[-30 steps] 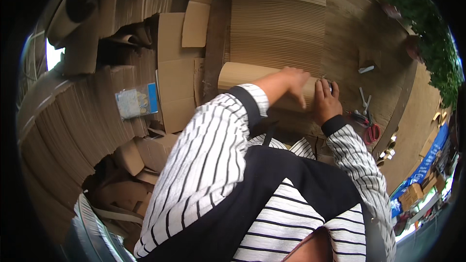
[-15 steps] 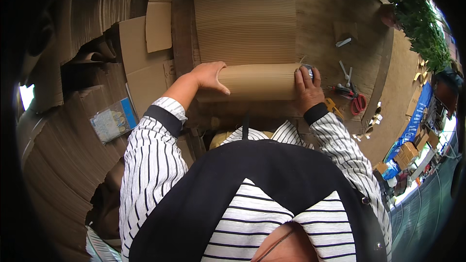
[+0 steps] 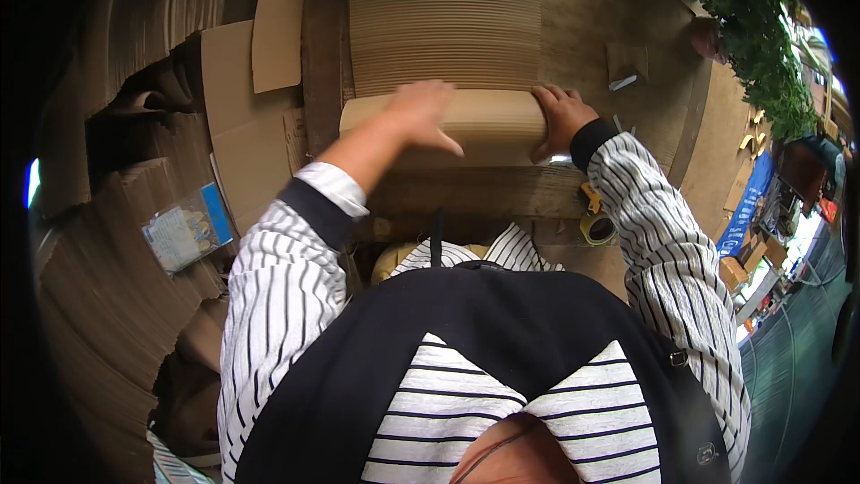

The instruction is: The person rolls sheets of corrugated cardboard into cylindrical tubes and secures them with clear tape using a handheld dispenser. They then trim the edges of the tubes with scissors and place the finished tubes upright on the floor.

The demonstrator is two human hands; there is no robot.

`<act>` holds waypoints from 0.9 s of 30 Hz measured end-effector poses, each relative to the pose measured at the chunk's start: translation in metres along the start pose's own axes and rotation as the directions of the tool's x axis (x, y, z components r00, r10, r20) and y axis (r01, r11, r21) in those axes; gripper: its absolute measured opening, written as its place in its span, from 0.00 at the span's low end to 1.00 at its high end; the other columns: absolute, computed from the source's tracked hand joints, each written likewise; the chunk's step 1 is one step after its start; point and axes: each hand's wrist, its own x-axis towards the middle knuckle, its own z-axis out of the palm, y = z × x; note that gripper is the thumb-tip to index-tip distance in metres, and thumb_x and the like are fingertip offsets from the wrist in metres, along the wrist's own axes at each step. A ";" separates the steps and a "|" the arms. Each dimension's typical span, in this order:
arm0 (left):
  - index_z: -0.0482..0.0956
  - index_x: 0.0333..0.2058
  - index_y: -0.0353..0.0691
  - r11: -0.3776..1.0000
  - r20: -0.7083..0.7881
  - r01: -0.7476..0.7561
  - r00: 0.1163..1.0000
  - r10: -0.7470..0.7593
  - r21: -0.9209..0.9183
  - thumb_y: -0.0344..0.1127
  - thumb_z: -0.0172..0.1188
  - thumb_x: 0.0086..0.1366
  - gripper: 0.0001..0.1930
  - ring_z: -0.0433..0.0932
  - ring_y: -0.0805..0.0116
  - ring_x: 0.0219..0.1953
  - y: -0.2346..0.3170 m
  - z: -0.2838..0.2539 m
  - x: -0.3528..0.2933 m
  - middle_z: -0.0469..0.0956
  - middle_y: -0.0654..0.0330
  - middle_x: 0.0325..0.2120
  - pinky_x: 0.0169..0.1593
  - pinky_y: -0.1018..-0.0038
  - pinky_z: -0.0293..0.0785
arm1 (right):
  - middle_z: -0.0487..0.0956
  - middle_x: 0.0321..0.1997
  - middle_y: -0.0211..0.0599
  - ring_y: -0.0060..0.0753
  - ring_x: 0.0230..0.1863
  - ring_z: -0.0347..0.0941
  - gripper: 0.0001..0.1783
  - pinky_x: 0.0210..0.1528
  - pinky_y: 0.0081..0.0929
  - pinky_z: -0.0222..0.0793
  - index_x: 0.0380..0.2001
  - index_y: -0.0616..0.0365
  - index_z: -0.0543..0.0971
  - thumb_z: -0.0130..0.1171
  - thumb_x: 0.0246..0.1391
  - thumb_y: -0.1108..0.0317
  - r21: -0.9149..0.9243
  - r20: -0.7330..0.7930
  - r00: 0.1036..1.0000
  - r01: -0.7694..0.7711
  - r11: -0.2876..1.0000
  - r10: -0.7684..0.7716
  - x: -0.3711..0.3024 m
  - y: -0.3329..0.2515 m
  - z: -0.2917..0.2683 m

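Note:
A curved brown cardboard sheet (image 3: 493, 130) lies crosswise at the near end of a long row of cardboard with ridged edges (image 3: 443, 27). My left hand (image 3: 419, 116), somewhat blurred, is over the left half of the sheet, fingers stretched and thumb apart. At the sheet's right end, my right hand (image 3: 564, 116) has its fingers bent over the upper edge and its thumb lower down, gripping that end. A small shiny thing (image 3: 560, 159) shows just below the right hand; its kind is unclear.
Right of my right sleeve lies a yellow tape roll (image 3: 597, 228) on the wooden bench (image 3: 582, 22). Cardboard stacks (image 3: 98, 278) crowd the left, with a clear packet (image 3: 188, 229) on them. Green foliage (image 3: 748, 27) hangs at the far right.
My left hand has slid right and away from me across the sheet. My right hand has turned and shifted up at the sheet's end. The red-handled scissors are now hidden by my right arm.

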 end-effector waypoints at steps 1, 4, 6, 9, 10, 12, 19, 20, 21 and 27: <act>0.58 0.66 0.32 0.989 0.003 -0.082 0.997 0.082 0.125 0.67 0.72 0.44 0.60 0.61 0.47 0.66 0.033 -0.005 0.004 0.63 0.45 0.64 0.67 0.54 0.57 | 0.68 0.66 0.41 0.63 0.64 0.62 0.63 0.63 0.48 0.68 0.64 0.52 0.64 0.82 0.19 0.50 -0.019 0.053 0.999 -0.007 1.000 0.008 0.008 0.004 -0.005; 0.53 0.67 0.30 0.960 -0.222 -0.078 0.965 0.140 0.269 0.63 0.77 0.39 0.64 0.60 0.47 0.67 0.101 0.014 0.021 0.62 0.45 0.64 0.68 0.57 0.56 | 0.68 0.66 0.41 0.60 0.65 0.62 0.64 0.64 0.45 0.67 0.65 0.52 0.64 0.83 0.19 0.49 0.013 0.189 0.982 -0.025 1.000 0.022 0.024 0.018 -0.013; 0.57 0.65 0.29 0.963 -0.149 -0.112 0.977 0.152 0.247 0.58 0.78 0.37 0.61 0.64 0.50 0.63 0.112 0.000 0.032 0.65 0.46 0.61 0.65 0.59 0.59 | 0.64 0.69 0.41 0.59 0.66 0.61 0.64 0.66 0.43 0.65 0.66 0.53 0.63 0.82 0.21 0.48 0.015 0.095 0.995 0.018 1.000 -0.020 0.023 0.024 -0.007; 0.58 0.64 0.29 0.963 -0.223 -0.121 0.959 0.176 0.241 0.53 0.78 0.36 0.60 0.66 0.51 0.61 0.107 0.012 0.034 0.66 0.46 0.59 0.64 0.60 0.60 | 0.59 0.72 0.42 0.60 0.69 0.56 0.62 0.68 0.45 0.62 0.67 0.52 0.60 0.81 0.26 0.55 0.032 -0.255 0.963 0.103 0.994 -0.092 -0.003 0.032 0.037; 0.59 0.64 0.29 0.966 -0.241 -0.124 0.954 0.178 0.226 0.53 0.78 0.35 0.59 0.66 0.51 0.61 0.104 0.011 0.037 0.67 0.46 0.58 0.64 0.60 0.60 | 0.59 0.72 0.40 0.62 0.70 0.53 0.61 0.68 0.47 0.63 0.68 0.51 0.59 0.79 0.27 0.61 -0.119 -0.308 0.935 0.144 0.982 -0.175 -0.016 0.031 0.051; 0.59 0.63 0.29 0.973 -0.254 -0.131 0.951 0.178 0.192 0.52 0.79 0.35 0.59 0.66 0.51 0.60 0.102 0.014 0.037 0.68 0.47 0.57 0.64 0.60 0.61 | 0.59 0.71 0.38 0.64 0.69 0.53 0.60 0.65 0.48 0.66 0.68 0.49 0.59 0.78 0.26 0.62 -0.223 -0.364 0.915 0.099 0.970 -0.177 -0.029 0.011 0.051; 0.67 0.56 0.31 0.979 -0.143 -0.188 0.970 0.198 0.081 0.57 0.80 0.30 0.55 0.74 0.53 0.55 0.087 -0.016 0.068 0.76 0.48 0.50 0.59 0.61 0.69 | 0.61 0.69 0.40 0.62 0.68 0.55 0.61 0.64 0.48 0.67 0.66 0.51 0.61 0.80 0.24 0.60 -0.062 -0.194 0.979 0.056 0.997 -0.067 -0.009 0.006 0.003; 0.69 0.55 0.31 0.980 -0.108 -0.187 0.975 0.193 0.067 0.57 0.80 0.30 0.55 0.75 0.53 0.55 0.085 -0.020 0.073 0.77 0.48 0.49 0.58 0.61 0.70 | 0.61 0.69 0.42 0.61 0.67 0.56 0.62 0.65 0.48 0.66 0.66 0.52 0.61 0.80 0.22 0.59 -0.064 -0.174 0.982 0.064 0.996 -0.074 -0.004 0.008 -0.003; 0.70 0.54 0.32 0.981 -0.073 -0.185 0.979 0.189 0.053 0.58 0.80 0.29 0.54 0.76 0.53 0.54 0.083 -0.028 0.076 0.77 0.48 0.49 0.58 0.61 0.71 | 0.62 0.68 0.44 0.61 0.67 0.56 0.63 0.65 0.47 0.65 0.66 0.53 0.61 0.81 0.20 0.58 -0.067 -0.153 0.985 0.071 0.995 -0.081 0.001 0.009 -0.007; 0.70 0.57 0.36 0.974 0.134 -0.148 0.976 0.172 -0.172 0.63 0.80 0.28 0.57 0.74 0.54 0.58 0.058 -0.048 0.098 0.76 0.50 0.54 0.58 0.61 0.73 | 0.64 0.68 0.49 0.64 0.65 0.59 0.68 0.65 0.50 0.63 0.67 0.56 0.60 0.83 0.17 0.55 -0.081 0.019 0.988 0.155 0.985 -0.154 0.038 0.022 -0.028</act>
